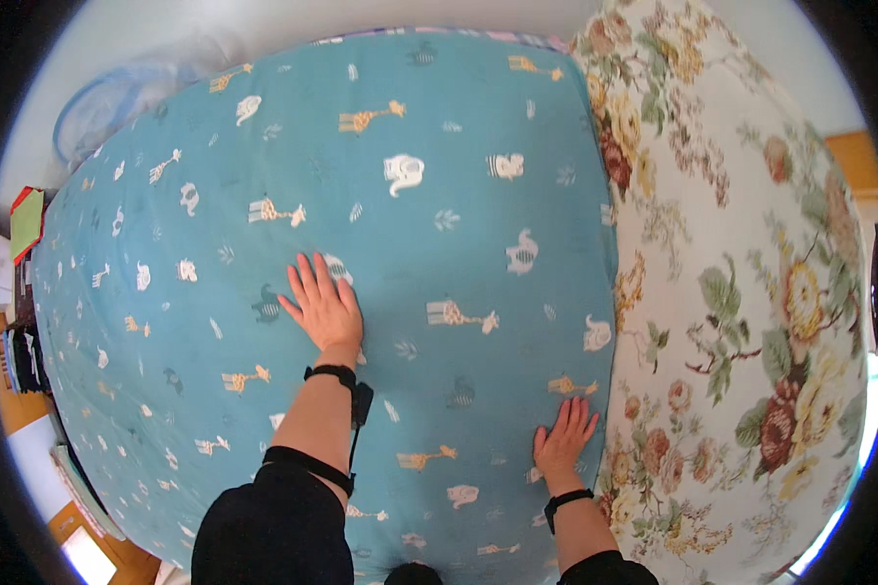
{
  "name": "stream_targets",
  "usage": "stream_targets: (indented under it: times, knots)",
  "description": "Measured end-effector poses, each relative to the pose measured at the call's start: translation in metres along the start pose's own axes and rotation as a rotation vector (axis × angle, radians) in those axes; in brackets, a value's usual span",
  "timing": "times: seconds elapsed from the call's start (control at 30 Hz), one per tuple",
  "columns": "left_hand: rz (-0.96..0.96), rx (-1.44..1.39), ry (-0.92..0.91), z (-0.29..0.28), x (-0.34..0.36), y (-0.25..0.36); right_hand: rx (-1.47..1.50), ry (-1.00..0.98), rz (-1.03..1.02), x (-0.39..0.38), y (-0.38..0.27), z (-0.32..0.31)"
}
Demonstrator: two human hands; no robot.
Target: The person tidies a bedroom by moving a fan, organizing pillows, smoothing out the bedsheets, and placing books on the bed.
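Note:
A teal sheet printed with giraffes, elephants and leaves lies spread over a bed. Palm down on its middle rests my left hand, fingers spread, holding nothing. My right hand lies flat on the same sheet, lower and further right, close to the sheet's right edge; its fingers are stretched out. Beyond that edge is a cream cloth with a floral print. Black straps circle both wrists, and a small dark device hangs at the left one.
A clear plastic item with a blue rim stands behind the bed's far left corner. At the left side are a green and red folder and dark stacked items. A pale wall borders the far side.

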State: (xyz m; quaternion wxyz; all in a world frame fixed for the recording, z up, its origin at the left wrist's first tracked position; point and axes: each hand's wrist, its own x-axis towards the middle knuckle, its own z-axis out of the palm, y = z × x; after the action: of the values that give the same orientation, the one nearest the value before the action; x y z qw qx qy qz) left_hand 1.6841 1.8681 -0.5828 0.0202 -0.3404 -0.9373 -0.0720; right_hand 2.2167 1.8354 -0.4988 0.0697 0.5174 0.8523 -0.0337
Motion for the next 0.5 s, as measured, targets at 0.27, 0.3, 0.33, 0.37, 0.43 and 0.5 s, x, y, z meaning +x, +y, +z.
stream_targets:
  times: [0.27,0.3,0.33,0.37,0.43,0.5]
  knots:
    - [-0.056,-0.048,-0.123,-0.013,0.018,-0.007,-0.022,-0.107,-0.002,0.053,-0.026,-0.077]
    - [-0.057,-0.053,-0.125,-0.014,0.019,-0.011,0.091,-0.251,0.055,0.081,-0.028,-0.098]
    - [-0.063,-0.062,-0.126,-0.013,0.021,-0.012,0.204,-0.258,0.09,0.118,-0.023,-0.106]
    - [-0.063,-0.075,-0.128,-0.014,0.023,-0.01,0.313,-0.258,0.132,0.151,-0.016,-0.116]
    - [-0.061,-0.079,-0.165,-0.01,0.024,-0.012,0.431,-0.116,0.192,0.271,-0.006,-0.131]
    - [-0.07,-0.092,-0.179,-0.003,0.027,-0.018,0.464,0.036,0.26,0.422,0.001,-0.14]
